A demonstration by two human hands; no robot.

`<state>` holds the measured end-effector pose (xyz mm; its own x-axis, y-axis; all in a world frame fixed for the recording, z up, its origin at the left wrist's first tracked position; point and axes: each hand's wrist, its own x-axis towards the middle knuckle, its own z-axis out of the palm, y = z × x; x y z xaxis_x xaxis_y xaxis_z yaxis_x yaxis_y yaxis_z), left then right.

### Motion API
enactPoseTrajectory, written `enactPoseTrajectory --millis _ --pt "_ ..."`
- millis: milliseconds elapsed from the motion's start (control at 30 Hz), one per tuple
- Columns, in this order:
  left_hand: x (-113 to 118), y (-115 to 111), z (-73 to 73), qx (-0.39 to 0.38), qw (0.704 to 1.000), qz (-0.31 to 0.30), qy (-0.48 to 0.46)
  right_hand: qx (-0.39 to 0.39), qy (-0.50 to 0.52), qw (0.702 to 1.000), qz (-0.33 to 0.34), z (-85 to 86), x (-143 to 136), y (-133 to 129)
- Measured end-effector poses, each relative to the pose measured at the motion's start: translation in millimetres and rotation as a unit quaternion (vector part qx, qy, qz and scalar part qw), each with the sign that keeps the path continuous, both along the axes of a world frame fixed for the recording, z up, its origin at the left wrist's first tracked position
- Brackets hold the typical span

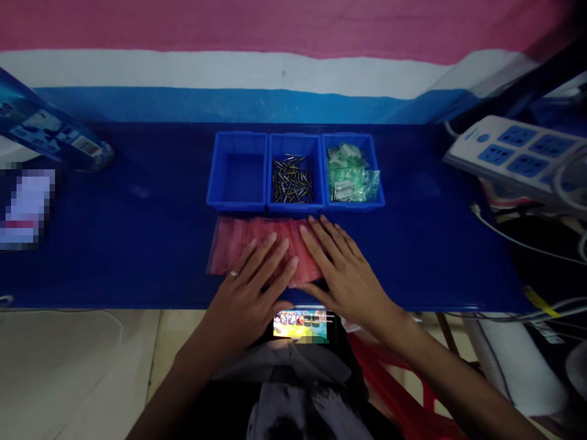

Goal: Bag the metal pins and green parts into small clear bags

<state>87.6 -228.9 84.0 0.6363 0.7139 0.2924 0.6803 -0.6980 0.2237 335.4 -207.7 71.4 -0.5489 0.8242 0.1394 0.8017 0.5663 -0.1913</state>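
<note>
Several pink clear plastic bags (229,244) lie overlapped in a row on the blue table. My left hand (254,287) rests on the middle of them with fingers stretched out and a ring on one finger. At the row's right end, my right hand (339,266) lies flat, its fingers spread over the bag edges. Behind the bags stand three joined blue bins. The left bin (238,198) shows a bare floor. Dark screws or pins (292,180) fill part of the middle bin. Green-tinted small bags (348,168) with pale contents are in the right one.
A lit phone (300,324) sits below the table's front edge. To the right is a white power strip (518,150) with a white cable (518,238). A blue box (50,122) stands at left, near a blurred-out device (27,205).
</note>
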Motion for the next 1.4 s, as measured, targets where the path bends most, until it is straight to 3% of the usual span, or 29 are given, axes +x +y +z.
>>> enactPoseTrajectory --millis 133,233,333,500,600,700,767,867,933,1133,1400 --pt "7.9 15.8 -0.3 0.018 0.997 -0.033 0.073 0.011 -0.013 1.000 -0.008 -5.4 20.2 2.1" --pt "16.6 22.5 8.8 0.043 0.996 -0.032 0.072 0.013 -0.005 0.999 0.041 -5.7 27.4 6.7" --pt "31.1 26.8 9.4 0.045 0.997 -0.014 0.061 0.004 -0.009 0.999 0.046 -3.8 37.1 9.2" --pt "54.4 26.3 2.9 0.029 0.995 -0.018 0.095 -0.071 0.069 0.995 0.013 6.9 56.5 7.7" --pt "67.2 20.8 6.2 0.016 0.992 0.026 0.126 -0.083 0.096 0.992 -0.004 8.0 59.5 6.7" --pt "79.6 18.1 6.7 0.016 0.988 0.067 0.142 -0.052 0.057 0.997 0.025 1.9 58.0 6.1" --pt "83.8 18.6 4.2 0.021 0.989 0.062 0.135 -0.038 0.023 0.999 0.024 -1.5 57.6 5.4" --pt "79.0 19.0 0.5 0.020 0.993 0.036 0.109 -0.012 -0.005 1.000 0.017 -1.0 59.3 4.4" --pt "70.2 17.7 -0.9 0.021 0.995 0.021 0.090 0.004 -0.009 0.999 0.046 1.3 61.2 4.1" --pt "59.9 12.6 -3.9 0.046 0.996 0.041 0.071 0.033 -0.027 0.997 0.067 1.1 60.1 2.1" --pt "56.0 8.8 -0.3 0.031 0.998 0.050 0.012 -0.001 0.022 0.998 0.062 -1.7 58.8 0.9"
